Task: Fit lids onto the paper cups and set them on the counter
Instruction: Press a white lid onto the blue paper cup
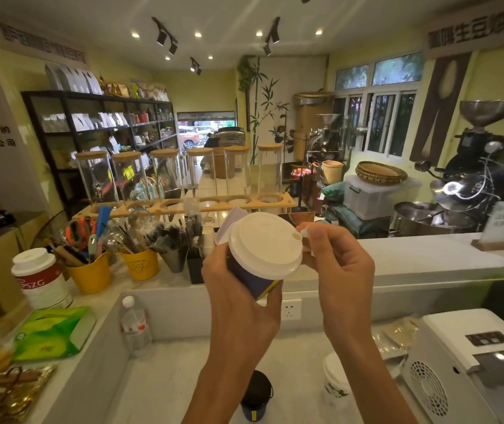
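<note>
L hand [238, 289] grips lidded cup [259, 270] (tilted); R hand [336, 267] pinches tab [304, 233].

A dark blue paper cup [255, 278] wears a white lid [264, 241], tilted toward the camera, held aloft. A second dark-lidded cup [255, 396] stands at the counter's [165, 384] near edge

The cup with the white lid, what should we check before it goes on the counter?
1. Left hand grips the cup: ok.
2. Lid sits on the cup: ok.
3. Lid pressed down all around: cannot tell, the far edge is hidden.
4. Right hand pinches the little tab by the sip hole; tab closed: not ok.
5. Cup upright: not ok, it is tilted.
6. Bare spot on the counter: ok.
</note>
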A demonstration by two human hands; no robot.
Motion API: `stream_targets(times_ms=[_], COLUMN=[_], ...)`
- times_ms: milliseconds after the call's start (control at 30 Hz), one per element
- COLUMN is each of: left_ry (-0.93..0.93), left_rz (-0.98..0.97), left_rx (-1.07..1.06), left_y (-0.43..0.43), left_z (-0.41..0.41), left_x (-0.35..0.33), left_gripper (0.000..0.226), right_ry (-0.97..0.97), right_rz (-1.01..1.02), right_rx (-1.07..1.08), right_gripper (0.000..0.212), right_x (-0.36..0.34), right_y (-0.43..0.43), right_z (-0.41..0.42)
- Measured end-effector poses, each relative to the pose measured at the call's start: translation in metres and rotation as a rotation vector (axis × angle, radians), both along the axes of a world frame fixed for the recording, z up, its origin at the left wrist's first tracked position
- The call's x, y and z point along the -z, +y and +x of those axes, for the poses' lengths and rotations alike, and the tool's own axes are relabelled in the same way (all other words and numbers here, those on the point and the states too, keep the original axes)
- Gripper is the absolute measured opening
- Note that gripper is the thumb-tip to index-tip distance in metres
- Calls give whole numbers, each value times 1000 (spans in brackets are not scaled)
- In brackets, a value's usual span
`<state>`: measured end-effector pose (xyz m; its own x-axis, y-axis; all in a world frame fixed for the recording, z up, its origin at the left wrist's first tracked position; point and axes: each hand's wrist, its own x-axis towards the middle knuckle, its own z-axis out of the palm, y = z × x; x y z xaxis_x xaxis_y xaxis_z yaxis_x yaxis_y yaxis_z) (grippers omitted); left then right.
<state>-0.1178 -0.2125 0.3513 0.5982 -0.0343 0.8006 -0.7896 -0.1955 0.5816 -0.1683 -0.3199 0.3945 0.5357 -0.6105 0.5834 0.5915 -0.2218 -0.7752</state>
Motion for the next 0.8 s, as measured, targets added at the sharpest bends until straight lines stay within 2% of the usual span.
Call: stream_targets(times_ms=[100, 200, 300, 400, 467, 533, 800], left_ry=[-46, 77, 280, 488, 600, 641, 503], left_rz=[35, 30, -24, -119, -175, -204, -173], left_rx=[-55, 18, 219, 508, 589, 583, 358], left_y=[3, 9, 19, 26, 27, 26, 43], left_z=[0, -2, -5, -12, -15, -20, -20], left_x=[0, -2, -4, -5, -2, 3, 8], left_gripper=[92, 93, 93, 77, 68, 62, 61], right_ry=[22, 47, 80, 54, 60, 53, -44], right_rz=[-79, -215, -331, -440, -408, -319, -38], right_rx=[6, -2, -17, -5, -32, -81, -195], right_gripper=[16, 19, 25, 22, 26, 27, 28], right_x=[2, 1, -3, -5, -5, -2, 5], right_y=[-3, -5, -7, -9, -2, 11, 52], right_z=[2, 4, 6, 9, 14, 20, 38])
